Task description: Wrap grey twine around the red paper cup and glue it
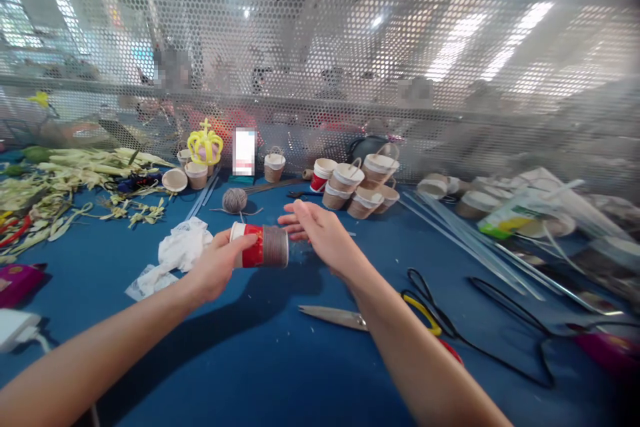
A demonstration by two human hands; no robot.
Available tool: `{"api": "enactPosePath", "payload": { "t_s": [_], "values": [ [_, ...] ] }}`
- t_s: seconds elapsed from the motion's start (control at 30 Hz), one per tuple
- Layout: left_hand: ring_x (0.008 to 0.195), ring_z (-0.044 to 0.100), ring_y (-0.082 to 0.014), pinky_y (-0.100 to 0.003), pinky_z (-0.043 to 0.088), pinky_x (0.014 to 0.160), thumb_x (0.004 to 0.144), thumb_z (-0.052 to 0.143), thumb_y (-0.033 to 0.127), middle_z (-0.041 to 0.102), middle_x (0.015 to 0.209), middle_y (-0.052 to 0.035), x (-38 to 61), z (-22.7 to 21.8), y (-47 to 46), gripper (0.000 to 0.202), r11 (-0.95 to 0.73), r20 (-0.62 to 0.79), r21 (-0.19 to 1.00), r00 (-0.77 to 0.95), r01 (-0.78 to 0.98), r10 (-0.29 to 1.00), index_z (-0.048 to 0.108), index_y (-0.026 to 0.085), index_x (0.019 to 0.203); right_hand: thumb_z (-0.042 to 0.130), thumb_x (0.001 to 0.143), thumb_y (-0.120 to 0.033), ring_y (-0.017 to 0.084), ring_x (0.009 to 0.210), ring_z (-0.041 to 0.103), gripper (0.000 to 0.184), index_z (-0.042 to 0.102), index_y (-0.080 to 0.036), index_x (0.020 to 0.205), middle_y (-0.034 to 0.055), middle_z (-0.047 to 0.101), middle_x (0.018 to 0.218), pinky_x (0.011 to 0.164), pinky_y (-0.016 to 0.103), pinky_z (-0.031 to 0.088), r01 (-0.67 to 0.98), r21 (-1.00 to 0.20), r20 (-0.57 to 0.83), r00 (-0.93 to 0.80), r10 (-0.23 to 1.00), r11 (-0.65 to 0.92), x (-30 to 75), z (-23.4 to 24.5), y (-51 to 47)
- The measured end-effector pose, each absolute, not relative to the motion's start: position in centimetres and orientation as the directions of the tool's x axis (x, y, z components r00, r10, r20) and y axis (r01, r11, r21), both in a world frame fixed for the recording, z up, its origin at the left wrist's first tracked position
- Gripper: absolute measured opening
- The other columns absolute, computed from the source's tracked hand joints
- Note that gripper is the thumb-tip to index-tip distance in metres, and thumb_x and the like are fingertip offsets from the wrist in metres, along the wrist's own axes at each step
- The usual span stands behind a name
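Wrapping is judged the step in hand: a paper cup (pixel 260 246) is held sideways above the table (pixel 280 373), grasped by the left hand (pixel 215 270). The right hand (pixel 320 233) is seen at its 3 o'clock, fingers spread loose. A taut strand and steady turning are called for next. The cup is red and white, its base half wound in grey string.

The one camera sits on the person's head, looking forward and down over the blue counter (pixel 280 360), close above both forearms, toward the perforated metal screen (pixel 350 60) behind.
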State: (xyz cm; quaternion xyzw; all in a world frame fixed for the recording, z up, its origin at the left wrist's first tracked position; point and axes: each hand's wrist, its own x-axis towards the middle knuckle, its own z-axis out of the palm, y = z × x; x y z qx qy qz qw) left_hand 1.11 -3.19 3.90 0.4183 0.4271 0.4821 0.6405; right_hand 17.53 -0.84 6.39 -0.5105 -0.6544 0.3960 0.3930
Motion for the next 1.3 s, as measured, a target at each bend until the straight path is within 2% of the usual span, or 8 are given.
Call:
{"api": "enactPosePath", "payload": {
  "t_s": [0.2,0.37,0.57,0.7,0.8,0.9,0.97,1.3],
  "values": [
    [0.059,0.053,-0.0109,-0.022,0.04,0.059,0.057,0.065,0.02,0.064,0.065,-0.0017,0.8,4.3,-3.2,0.021,0.224,-0.134,0.901,0.252,-0.373,0.959,0.059,0.012,0.076,0.055,0.074,-0.039,0.016,0.07,0.059,0.033,0.056,-0.015,0.096,0.0076,0.062,0.087,0.061,0.03,0.049,0.389,-0.902,0.071,-0.295,0.953,0.187,17.4,6.7,-2.1],
    [0.066,0.055,-0.0123,-0.024,0.041,0.066,0.051,0.068,0.01,0.064,0.07,-0.002,0.8,4.3,-3.4,0.033,0.163,-0.06,0.943,0.331,-0.29,0.942,0.058,0.011,0.082,0.054,0.076,-0.037,0.016,0.076,0.059,0.035,0.048,-0.017,0.104,0.0074,0.058,0.094,0.059,0.031,0.052,0.305,-0.938,0.062,-0.329,0.942,0.168,17.5,5.9,-2.8],
    [0.061,0.052,-0.0116,-0.025,0.039,0.062,0.054,0.067,0.013,0.062,0.068,-0.0006,1.0,4.1,-3.4,0.028,0.094,-0.041,0.986,0.341,-0.14,0.939,0.058,0.011,0.08,0.052,0.076,-0.036,0.017,0.079,0.058,0.036,0.046,-0.015,0.105,0.0093,0.059,0.094,0.067,0.033,0.051,0.319,-0.923,0.129,-0.273,0.953,0.216,17.2,4.5,-3.6],
    [0.06,0.051,-0.0102,-0.023,0.038,0.06,0.051,0.071,0.014,0.062,0.068,0.0,0.0,4.4,-2.8,0.033,0.162,-0.11,0.984,0.456,-0.076,0.883,0.06,0.011,0.082,0.055,0.075,-0.033,0.018,0.085,0.057,0.038,0.043,-0.017,0.107,0.0092,0.057,0.098,0.073,0.034,0.049,0.304,-0.909,0.225,-0.216,0.95,0.285,17.3,3.4,-4.5],
    [0.065,0.055,-0.0116,-0.024,0.039,0.065,0.055,0.071,0.021,0.064,0.075,-0.0037,-0.5,4.5,-2.1,0.03,0.345,-0.193,0.925,0.589,-0.157,0.785,0.062,0.01,0.081,0.059,0.072,-0.029,0.021,0.095,0.054,0.038,0.043,-0.021,0.105,0.0093,0.053,0.105,0.08,0.038,0.047,0.425,-0.782,0.4,-0.218,0.89,0.455,17.6,2.8,-5.4],
    [0.059,0.054,-0.0107,-0.023,0.039,0.058,0.06,0.068,0.032,0.062,0.069,-0.0038,-0.3,3.9,-1.7,0.03,0.445,-0.244,0.864,0.577,-0.235,0.779,0.062,0.009,0.078,0.062,0.07,-0.021,0.023,0.106,0.047,0.042,0.042,-0.023,0.107,0.01,0.048,0.111,0.089,0.043,0.04,0.539,-0.545,0.585,-0.304,0.752,0.642,17.7,2.0,-6.4],
    [0.056,0.053,-0.0101,-0.022,0.039,0.056,0.061,0.067,0.035,0.061,0.066,-0.003,0.2,3.3,-1.8,0.029,0.474,-0.277,0.841,0.544,-0.261,0.792,0.062,0.009,0.074,0.061,0.071,-0.017,0.023,0.108,0.045,0.044,0.04,-0.025,0.109,0.0104,0.045,0.113,0.09,0.043,0.039,0.556,-0.459,0.63,-0.346,0.695,0.693,17.7,1.3,-6.8],
    [0.051,0.051,-0.009,-0.02,0.036,0.051,0.058,0.069,0.029,0.059,0.059,-0.001,0.9,2.6,-2.6,0.023,0.456,-0.346,0.878,0.461,-0.149,0.817,0.059,0.009,0.067,0.054,0.074,-0.009,0.023,0.108,0.043,0.043,0.038,-0.026,0.11,0.0108,0.039,0.118,0.087,0.041,0.042,0.565,-0.356,0.622,-0.451,0.64,0.745,17.7,0.1,-7.3]
  ]
}}
